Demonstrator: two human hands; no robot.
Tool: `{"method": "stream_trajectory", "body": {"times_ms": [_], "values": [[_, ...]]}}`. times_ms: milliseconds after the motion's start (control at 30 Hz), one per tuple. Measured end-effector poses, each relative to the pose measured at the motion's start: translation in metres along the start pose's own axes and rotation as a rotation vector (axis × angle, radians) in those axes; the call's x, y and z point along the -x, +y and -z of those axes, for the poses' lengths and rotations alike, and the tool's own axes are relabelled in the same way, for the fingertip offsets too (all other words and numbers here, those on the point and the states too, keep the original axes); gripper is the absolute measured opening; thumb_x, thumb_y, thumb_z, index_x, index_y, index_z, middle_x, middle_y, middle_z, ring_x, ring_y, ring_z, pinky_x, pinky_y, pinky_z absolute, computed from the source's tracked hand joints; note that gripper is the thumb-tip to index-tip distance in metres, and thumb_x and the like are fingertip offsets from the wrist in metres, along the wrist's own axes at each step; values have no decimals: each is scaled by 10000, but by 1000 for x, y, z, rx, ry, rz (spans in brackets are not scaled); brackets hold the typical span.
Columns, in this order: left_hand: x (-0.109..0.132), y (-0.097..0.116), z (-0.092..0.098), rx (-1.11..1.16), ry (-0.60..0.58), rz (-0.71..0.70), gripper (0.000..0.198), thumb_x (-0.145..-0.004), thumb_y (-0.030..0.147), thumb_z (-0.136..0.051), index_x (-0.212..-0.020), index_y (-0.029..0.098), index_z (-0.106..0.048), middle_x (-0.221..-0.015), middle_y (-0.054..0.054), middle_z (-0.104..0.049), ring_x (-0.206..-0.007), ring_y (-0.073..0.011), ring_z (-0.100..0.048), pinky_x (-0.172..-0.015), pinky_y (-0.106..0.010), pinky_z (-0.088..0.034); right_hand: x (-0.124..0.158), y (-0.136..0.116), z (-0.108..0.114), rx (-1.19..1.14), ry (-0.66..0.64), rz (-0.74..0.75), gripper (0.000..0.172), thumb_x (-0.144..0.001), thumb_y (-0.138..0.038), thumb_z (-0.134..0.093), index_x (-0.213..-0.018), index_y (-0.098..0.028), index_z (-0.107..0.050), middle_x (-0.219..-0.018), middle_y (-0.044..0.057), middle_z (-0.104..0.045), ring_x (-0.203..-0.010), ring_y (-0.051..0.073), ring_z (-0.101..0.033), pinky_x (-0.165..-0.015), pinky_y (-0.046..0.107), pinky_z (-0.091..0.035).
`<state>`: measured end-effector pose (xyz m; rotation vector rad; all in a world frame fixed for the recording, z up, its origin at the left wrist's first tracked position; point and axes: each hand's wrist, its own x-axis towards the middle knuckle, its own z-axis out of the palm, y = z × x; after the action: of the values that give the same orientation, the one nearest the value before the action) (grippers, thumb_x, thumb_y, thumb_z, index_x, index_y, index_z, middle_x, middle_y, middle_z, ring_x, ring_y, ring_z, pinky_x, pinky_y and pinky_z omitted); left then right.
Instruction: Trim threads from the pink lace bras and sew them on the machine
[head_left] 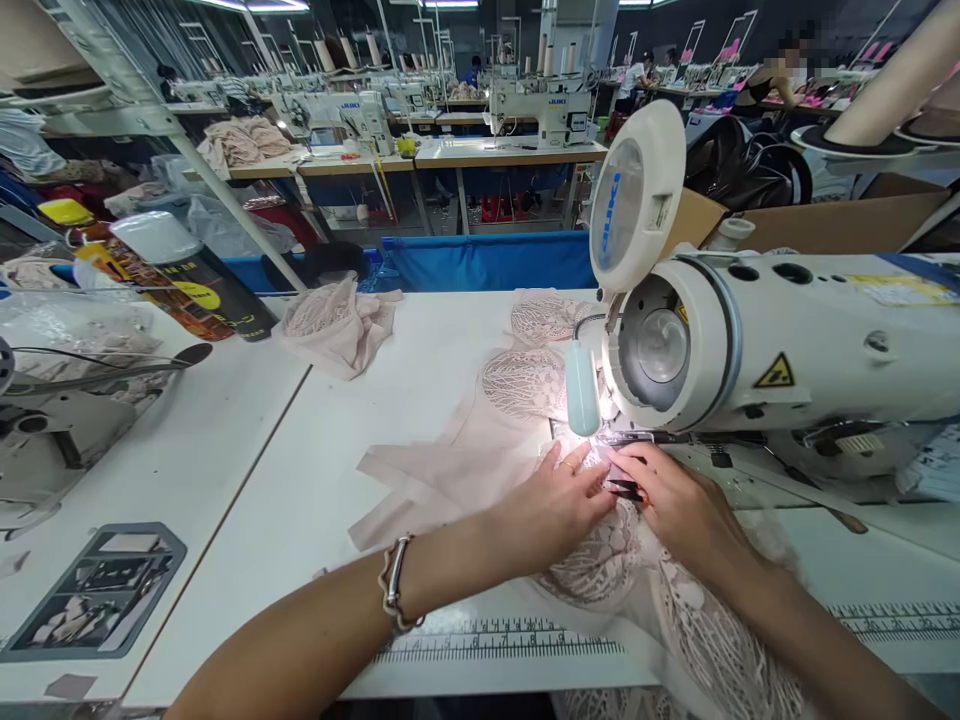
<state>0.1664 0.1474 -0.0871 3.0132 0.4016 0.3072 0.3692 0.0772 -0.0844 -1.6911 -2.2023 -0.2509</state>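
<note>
Pale pink lace fabric (pixel 600 560) lies under the needle area of a white sewing machine (pixel 787 340). My left hand (pixel 559 500) rests flat on the lace just left of the needle, fingers spread; a bracelet (pixel 394 585) circles that wrist. My right hand (pixel 675 505) presses on the same lace right of the needle, with its fingertips beside a small dark tool or presser foot (pixel 624 487). More lace cups (pixel 525 380) trail away behind the needle. A small lamp (pixel 583 390) lights the spot.
A crumpled pink fabric pile (pixel 337 325) lies on the white table (pixel 420 400). Spray cans (pixel 187 275) lie at left, beside another machine (pixel 45 420). A printed ruler (pixel 495 640) runs along the table's front edge. Cardboard boxes (pixel 825 225) and further sewing stations stand behind.
</note>
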Motion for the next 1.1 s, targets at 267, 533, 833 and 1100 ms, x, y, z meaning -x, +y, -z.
{"method": "stream_trajectory", "body": {"times_ms": [267,533,833,1100], "values": [[-4,-28,13,123,24,-50,282,-1000,90,-426,-1090,184,-677,-1299,-76,-637,-1151,-248,-579,-959,-418,-486,-16,-1,-5,68,-60,-9,315,-803,-28,-409,-909,-197,-653,-881,49,-706,-653,172,-641,-584,283,-425],[-5,-21,20,-9,48,-68,397,-1001,464,-518,-1015,90,-653,-1225,-189,-634,-1085,-309,-596,-854,-420,-506,6,-20,17,143,-2,-104,226,-910,-157,-406,-888,-234,-617,-883,36,-652,-604,175,-616,-448,283,-328],[-1,-13,14,-21,82,-194,368,-1014,408,-527,-1103,70,-643,-1114,-162,-672,-963,-242,-623,-814,-362,-514,48,-23,8,32,80,56,361,-1014,-276,-460,-658,-225,-441,-601,-13,-524,-550,145,-536,-561,274,-363],[-5,-17,8,32,139,-221,327,-1067,295,-403,-1060,88,-657,-1012,-101,-714,-953,-216,-637,-917,-390,-494,16,17,15,23,-245,-22,653,-689,-49,-455,-1288,-270,-598,-606,-61,-655,-509,158,-565,-505,252,-315]]}}
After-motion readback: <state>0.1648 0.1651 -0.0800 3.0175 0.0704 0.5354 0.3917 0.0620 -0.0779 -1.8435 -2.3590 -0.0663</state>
